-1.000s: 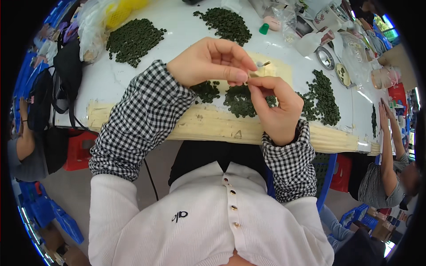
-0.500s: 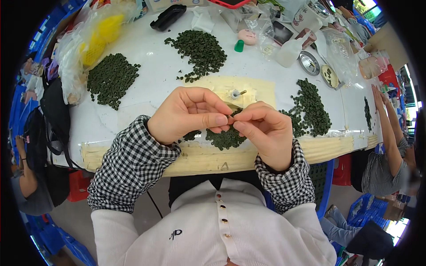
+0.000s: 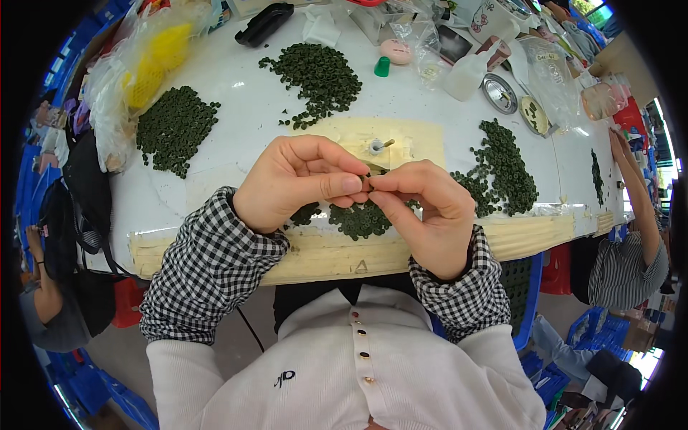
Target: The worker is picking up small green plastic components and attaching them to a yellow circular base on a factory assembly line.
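Only a co-worker's arm point(image 3: 640, 201) at right has clearly shifted since the earlier frame. Left hand point(image 3: 294, 183) and right hand point(image 3: 430, 204) pinch a tiny dark piece point(image 3: 365, 182) between their fingertips, over the near heap point(image 3: 358, 223), close inside the near edge point(image 3: 322, 261). Bare worktop point(image 3: 229, 147) opens leftward, up to the left heap point(image 3: 175, 129); the peg point(image 3: 380, 147) stands just beyond the fingertips, the right heap point(image 3: 509, 172) beside.

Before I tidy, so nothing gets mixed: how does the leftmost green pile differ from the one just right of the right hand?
The leftmost pile is compact; the right pile sprawls longer. The leftmost pile lies by the plastic bag; the right pile, by the right hand. Both look dark green and grainy.
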{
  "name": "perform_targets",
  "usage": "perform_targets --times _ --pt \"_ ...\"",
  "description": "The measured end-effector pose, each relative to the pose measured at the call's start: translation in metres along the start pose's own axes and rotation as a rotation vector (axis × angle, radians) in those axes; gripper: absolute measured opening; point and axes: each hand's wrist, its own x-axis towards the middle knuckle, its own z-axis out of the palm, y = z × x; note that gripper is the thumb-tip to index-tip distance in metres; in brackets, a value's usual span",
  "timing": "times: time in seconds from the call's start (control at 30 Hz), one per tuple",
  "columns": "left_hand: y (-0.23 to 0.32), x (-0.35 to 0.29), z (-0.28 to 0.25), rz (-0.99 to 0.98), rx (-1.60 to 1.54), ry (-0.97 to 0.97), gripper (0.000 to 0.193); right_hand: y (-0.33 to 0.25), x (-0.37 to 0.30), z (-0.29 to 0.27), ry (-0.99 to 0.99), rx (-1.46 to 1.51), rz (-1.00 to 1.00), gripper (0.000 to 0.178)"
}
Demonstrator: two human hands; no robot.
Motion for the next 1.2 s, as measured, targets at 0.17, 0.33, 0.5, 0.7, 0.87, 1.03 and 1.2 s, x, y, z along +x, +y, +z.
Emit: perform_targets --times 0.17,0.33,0.5,0.7,0.87,1.03,1.2 --pt "-0.001 0.0 -0.002 0.008 0.022 -0.006 0.012 -0.001 0.0 0.0 -0.003 -0.007 0.001 0.019" --pt "0.0 0.0 -0.002 0.009 0.024 -0.016 0.012 0.0 -0.001 0.001 0.004 0.019 0.017 0.018" --pt "0.002 -0.002 0.0 -0.009 0.049 -0.006 0.013 -0.002 -0.002 0.002 0.001 0.336 0.247 0.016" --pt "0.003 -0.003 0.003 0.003 0.043 0.003 0.015 0.0 0.0 -0.006 -0.074 0.535 0.388 0.016" --pt "0.003 -0.003 0.004 0.007 0.032 0.0 0.016 0.002 0.0 -0.008 -0.078 0.552 0.391 0.016" --pt "-0.001 -0.003 0.004 0.024 0.038 -0.004 0.015 0.0 -0.001 -0.004 -0.031 0.472 0.34 0.015" --pt "-0.003 -0.002 0.004 0.01 0.022 -0.012 0.015 -0.002 -0.002 0.003 0.005 0.279 0.161 0.015"
